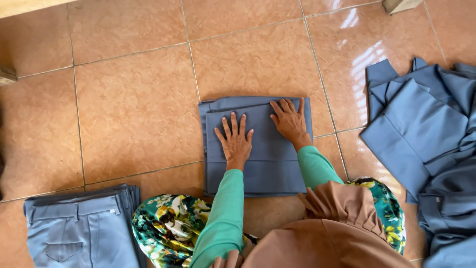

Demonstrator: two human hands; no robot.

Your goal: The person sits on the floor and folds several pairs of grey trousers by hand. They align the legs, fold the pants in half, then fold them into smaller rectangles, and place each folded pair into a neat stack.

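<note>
Two flat palms on one folded grey-blue garment [258,168], at the centre of the tiled floor [134,109].

My left hand [235,141] and right hand [290,121] lie side by side but apart, fingers spread, gripping nothing, pressing the cloth so its layers stay flat and square. At 8 o'clock sits a neat stack of folded trousers [79,231], kept clear of the loose, unfolded heap of the same fabric [431,144] at 3 o'clock.
</note>
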